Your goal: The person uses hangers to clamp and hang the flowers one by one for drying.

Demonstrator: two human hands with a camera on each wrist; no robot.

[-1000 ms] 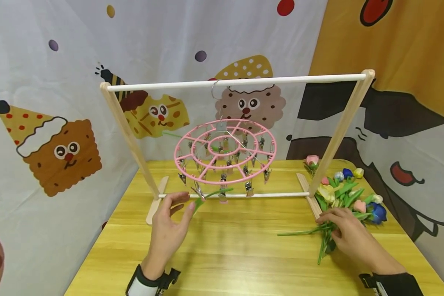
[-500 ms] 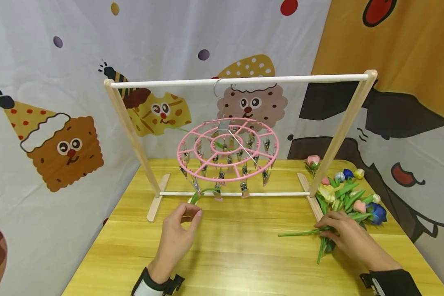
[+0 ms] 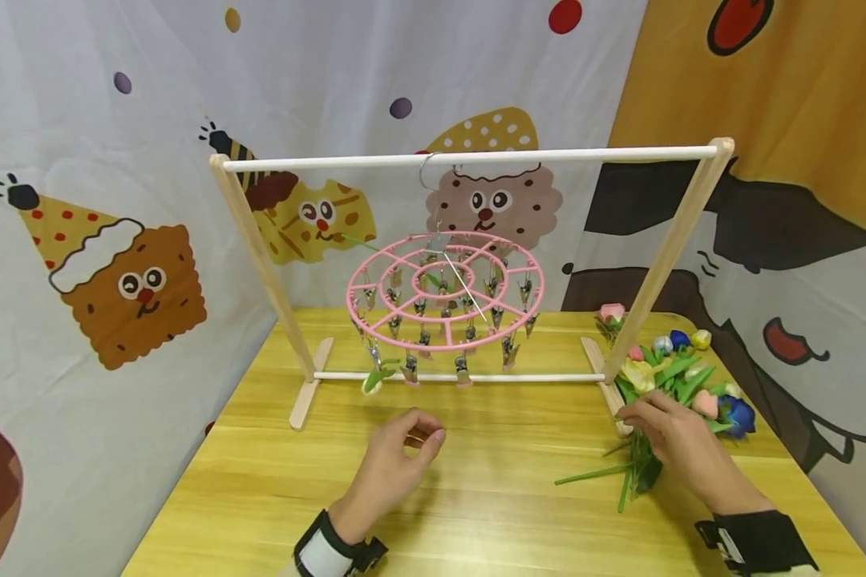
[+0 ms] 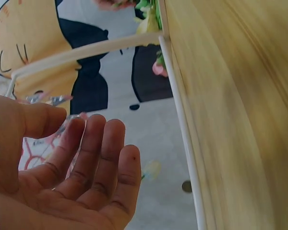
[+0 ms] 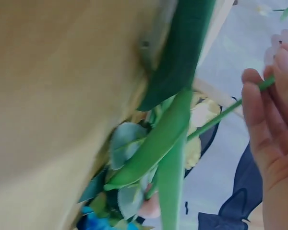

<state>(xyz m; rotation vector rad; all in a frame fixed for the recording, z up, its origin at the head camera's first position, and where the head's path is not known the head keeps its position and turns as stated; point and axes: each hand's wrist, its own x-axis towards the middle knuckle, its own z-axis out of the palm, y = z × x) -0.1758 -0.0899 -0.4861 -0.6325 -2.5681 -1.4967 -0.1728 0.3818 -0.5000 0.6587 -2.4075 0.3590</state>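
My left hand is over the table, fingers loosely bent and nothing in them; the left wrist view shows its bare palm and fingers. Up and left of it, a white artificial tulip hangs head down from a clip at the front left of the round pink clip hanger. At the right my right hand is at the pile of artificial flowers. In the right wrist view its thumb and fingertips pinch a green flower stem; which bloom it bears is hidden among the leaves.
The hanger hooks over the white top bar of a wooden rack standing on the table. Several metal clips dangle below its rings. Loose stems stick out of the pile toward the middle. A patterned cloth hangs behind.
My left hand has left the tulip hanging at the clip and moved right and toward me. The hanger has turned slightly. My right hand has stirred the stems while staying at the pile.
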